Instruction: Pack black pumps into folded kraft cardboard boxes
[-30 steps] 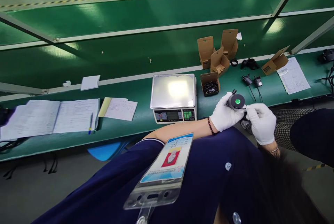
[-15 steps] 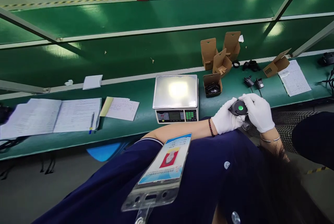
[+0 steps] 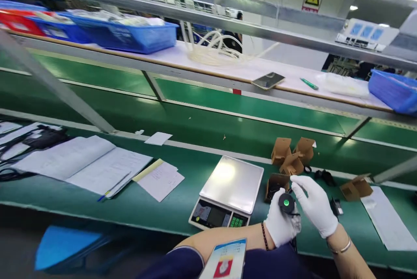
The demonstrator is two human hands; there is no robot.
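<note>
Both my hands wear white gloves. My left hand [image 3: 280, 226] is closed around a small round black device [image 3: 286, 203] with a green dot on its face, held just above the near edge of the green bench. My right hand [image 3: 315, 204] rests beside the device with its fingers curled over the top edge, touching it. A thin black cord hangs from the device under my left hand. A steel-topped weighing scale [image 3: 232, 183] stands just left of my hands. An open brown carton [image 3: 274, 182] with black cable inside sits right behind the device.
Small cardboard cartons [image 3: 292, 154] and black parts [image 3: 324, 177] lie behind my hands. Another carton [image 3: 356, 188] and a printed sheet [image 3: 387, 218] lie right. An open logbook [image 3: 84, 164] with a pen and loose papers [image 3: 160, 178] lie left. An upper shelf carries blue bins [image 3: 130, 36], tubing and a phone [image 3: 267, 80].
My head has tipped up, so the upper shelf now shows and the bench sits lower in view. My right hand has shifted from covering the device to its right side.
</note>
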